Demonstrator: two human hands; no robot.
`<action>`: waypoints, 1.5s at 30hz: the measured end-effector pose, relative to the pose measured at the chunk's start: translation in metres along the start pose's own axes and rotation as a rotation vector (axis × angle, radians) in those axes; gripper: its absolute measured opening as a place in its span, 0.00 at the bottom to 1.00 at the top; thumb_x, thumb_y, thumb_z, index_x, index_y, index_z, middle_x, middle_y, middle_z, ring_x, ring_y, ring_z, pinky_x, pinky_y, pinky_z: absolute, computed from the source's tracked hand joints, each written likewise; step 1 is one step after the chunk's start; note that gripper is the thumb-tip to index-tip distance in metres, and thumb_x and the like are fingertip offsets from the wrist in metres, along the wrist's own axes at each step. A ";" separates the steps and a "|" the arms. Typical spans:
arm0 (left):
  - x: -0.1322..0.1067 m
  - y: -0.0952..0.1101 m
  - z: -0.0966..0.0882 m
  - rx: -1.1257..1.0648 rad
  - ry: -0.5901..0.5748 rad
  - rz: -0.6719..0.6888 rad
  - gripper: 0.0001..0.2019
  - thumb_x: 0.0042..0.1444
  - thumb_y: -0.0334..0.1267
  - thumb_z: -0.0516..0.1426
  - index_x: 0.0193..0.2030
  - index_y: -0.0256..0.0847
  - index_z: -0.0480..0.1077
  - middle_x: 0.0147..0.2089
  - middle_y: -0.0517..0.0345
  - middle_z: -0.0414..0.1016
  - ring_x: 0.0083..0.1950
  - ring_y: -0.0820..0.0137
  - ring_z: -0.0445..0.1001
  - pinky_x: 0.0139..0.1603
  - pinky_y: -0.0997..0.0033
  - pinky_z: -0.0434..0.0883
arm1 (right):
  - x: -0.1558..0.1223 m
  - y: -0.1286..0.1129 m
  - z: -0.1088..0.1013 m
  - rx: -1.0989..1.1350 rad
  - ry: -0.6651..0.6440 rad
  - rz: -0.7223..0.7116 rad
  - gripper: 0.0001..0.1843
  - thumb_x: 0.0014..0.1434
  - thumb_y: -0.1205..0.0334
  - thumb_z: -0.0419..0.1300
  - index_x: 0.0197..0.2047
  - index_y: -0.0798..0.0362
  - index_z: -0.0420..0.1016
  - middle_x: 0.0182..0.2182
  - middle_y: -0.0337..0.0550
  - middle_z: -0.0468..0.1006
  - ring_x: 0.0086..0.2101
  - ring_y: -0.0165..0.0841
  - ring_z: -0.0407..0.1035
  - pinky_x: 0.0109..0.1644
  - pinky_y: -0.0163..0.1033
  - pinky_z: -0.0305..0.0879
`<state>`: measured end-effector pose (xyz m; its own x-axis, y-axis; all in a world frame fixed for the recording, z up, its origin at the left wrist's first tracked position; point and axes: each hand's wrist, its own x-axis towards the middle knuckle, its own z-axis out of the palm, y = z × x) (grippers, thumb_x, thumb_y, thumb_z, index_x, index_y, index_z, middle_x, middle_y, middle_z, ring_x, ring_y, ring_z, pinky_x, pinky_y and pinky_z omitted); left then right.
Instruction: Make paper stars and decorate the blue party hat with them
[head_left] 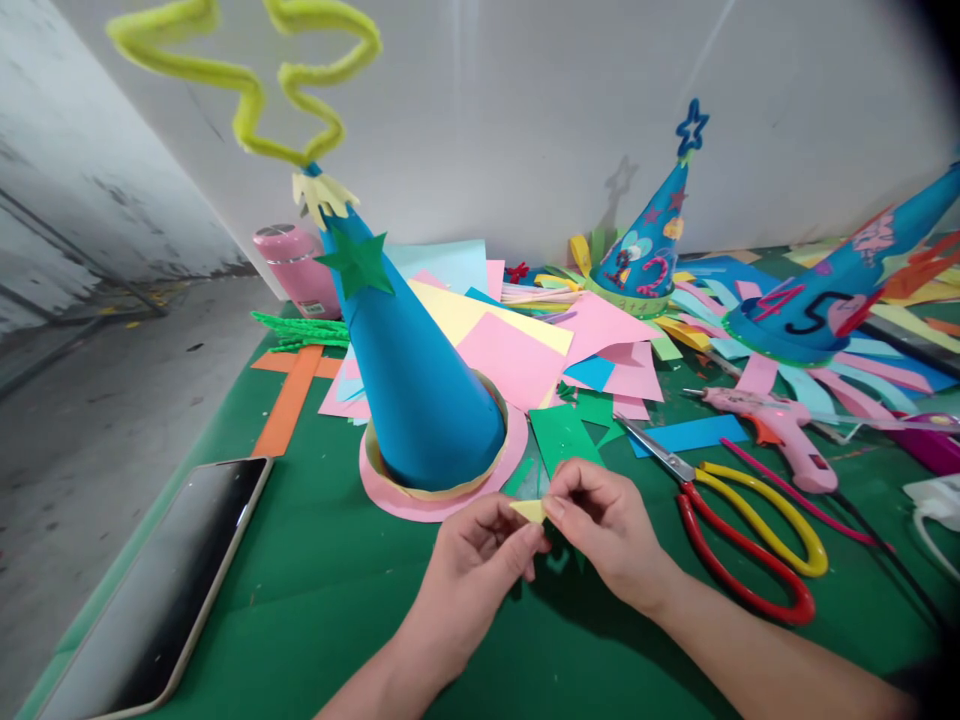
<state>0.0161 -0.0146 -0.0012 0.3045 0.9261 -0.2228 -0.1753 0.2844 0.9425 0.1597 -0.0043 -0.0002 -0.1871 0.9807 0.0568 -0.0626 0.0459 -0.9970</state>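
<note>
Between my two hands is a small piece of pale yellow paper (529, 511), coming to a point at its left end. My left hand (480, 560) pinches it from the left and below, thumb against fingers. On the other side, my right hand (600, 520) grips its right end between thumb and fingertips. Just behind them stands a blue paper cone hat (420, 370) with a pink brim (379, 485). A green paper star (358, 262) is on its upper side, and a yellow pipe-cleaner star (307, 75) rises from the tip.
Red-and-yellow-handled scissors (686, 475) and a pink glue gun (780, 420) lie to the right. A phone (165, 580) lies at the left on the green table (300, 620). Paper sheets (517, 350), another cone hat (645, 240), a further hat (817, 290) and a pink container (296, 270) are behind.
</note>
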 end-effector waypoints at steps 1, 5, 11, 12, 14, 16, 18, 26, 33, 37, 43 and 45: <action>0.000 0.000 0.000 0.018 0.012 -0.013 0.07 0.50 0.37 0.58 0.28 0.35 0.70 0.25 0.59 0.70 0.24 0.76 0.64 0.26 0.76 0.61 | 0.000 0.000 0.000 -0.011 -0.012 -0.011 0.08 0.53 0.65 0.55 0.23 0.54 0.63 0.16 0.35 0.70 0.18 0.25 0.63 0.20 0.30 0.56; 0.000 0.001 0.001 0.066 0.049 0.001 0.07 0.50 0.37 0.57 0.26 0.35 0.70 0.23 0.61 0.69 0.23 0.78 0.63 0.24 0.78 0.60 | -0.002 0.001 0.002 0.036 -0.073 0.043 0.05 0.54 0.63 0.56 0.29 0.54 0.65 0.19 0.35 0.69 0.21 0.26 0.64 0.24 0.31 0.58; -0.001 0.002 0.003 0.166 0.088 0.090 0.07 0.49 0.36 0.58 0.24 0.35 0.70 0.21 0.62 0.67 0.23 0.77 0.62 0.23 0.78 0.60 | -0.002 -0.001 0.009 0.183 -0.077 0.064 0.08 0.55 0.63 0.56 0.26 0.55 0.65 0.18 0.34 0.69 0.21 0.27 0.67 0.26 0.32 0.62; -0.001 0.002 0.003 0.177 0.094 0.106 0.07 0.50 0.35 0.57 0.24 0.35 0.70 0.21 0.61 0.67 0.24 0.76 0.62 0.24 0.78 0.61 | -0.002 -0.001 0.009 0.199 -0.072 0.063 0.08 0.55 0.63 0.57 0.25 0.55 0.66 0.18 0.35 0.69 0.22 0.27 0.67 0.26 0.32 0.63; -0.002 0.002 0.003 0.190 0.102 0.132 0.07 0.49 0.35 0.57 0.24 0.36 0.70 0.22 0.61 0.67 0.24 0.76 0.63 0.24 0.78 0.61 | -0.002 0.000 0.008 0.214 -0.079 0.075 0.08 0.54 0.62 0.57 0.25 0.55 0.67 0.19 0.35 0.70 0.22 0.27 0.67 0.27 0.32 0.63; -0.003 0.003 0.002 0.202 0.102 0.143 0.07 0.49 0.35 0.57 0.24 0.36 0.70 0.22 0.60 0.68 0.24 0.75 0.63 0.24 0.78 0.62 | 0.000 0.002 0.005 0.199 -0.102 0.090 0.09 0.54 0.61 0.58 0.25 0.55 0.68 0.19 0.35 0.71 0.22 0.26 0.66 0.26 0.31 0.62; -0.003 0.003 0.002 0.209 0.112 0.136 0.07 0.49 0.36 0.57 0.23 0.36 0.70 0.21 0.60 0.68 0.24 0.75 0.63 0.23 0.77 0.62 | 0.001 0.003 0.003 0.156 -0.112 0.104 0.11 0.55 0.60 0.57 0.24 0.56 0.68 0.18 0.36 0.70 0.21 0.25 0.64 0.25 0.30 0.60; -0.001 0.002 0.004 0.145 0.158 0.033 0.08 0.48 0.38 0.58 0.23 0.35 0.69 0.22 0.59 0.70 0.22 0.76 0.64 0.23 0.76 0.62 | 0.002 0.001 0.002 0.056 -0.079 0.070 0.11 0.56 0.59 0.54 0.26 0.55 0.66 0.18 0.35 0.68 0.21 0.25 0.62 0.25 0.31 0.59; -0.001 0.002 -0.003 0.104 0.134 0.038 0.10 0.50 0.38 0.57 0.22 0.36 0.67 0.20 0.62 0.67 0.21 0.77 0.62 0.21 0.78 0.59 | 0.001 -0.001 0.001 -0.096 -0.028 0.058 0.11 0.55 0.61 0.55 0.23 0.55 0.63 0.18 0.33 0.60 0.20 0.24 0.52 0.22 0.30 0.52; -0.002 0.003 -0.006 0.082 0.075 0.058 0.10 0.52 0.38 0.56 0.24 0.36 0.69 0.22 0.59 0.72 0.21 0.77 0.63 0.23 0.77 0.60 | 0.003 -0.001 0.000 -0.073 -0.031 0.085 0.13 0.55 0.58 0.55 0.22 0.55 0.63 0.17 0.33 0.58 0.20 0.24 0.51 0.21 0.30 0.51; 0.000 0.000 -0.005 0.090 0.038 0.036 0.13 0.56 0.40 0.52 0.26 0.35 0.71 0.25 0.56 0.73 0.23 0.75 0.66 0.28 0.74 0.63 | 0.003 -0.003 -0.003 -0.110 -0.025 0.053 0.12 0.55 0.60 0.54 0.22 0.54 0.62 0.17 0.33 0.59 0.20 0.24 0.51 0.21 0.31 0.50; 0.000 0.000 -0.004 0.074 0.040 0.024 0.11 0.53 0.41 0.54 0.27 0.35 0.70 0.25 0.57 0.72 0.24 0.75 0.65 0.27 0.74 0.62 | 0.002 -0.003 -0.002 -0.146 -0.046 0.020 0.12 0.56 0.61 0.54 0.23 0.54 0.63 0.17 0.34 0.62 0.20 0.25 0.53 0.22 0.31 0.51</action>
<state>0.0126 -0.0139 -0.0023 0.2630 0.9420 -0.2085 -0.1117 0.2444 0.9632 0.1614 -0.0022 0.0029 -0.2319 0.9721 0.0359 0.0845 0.0569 -0.9948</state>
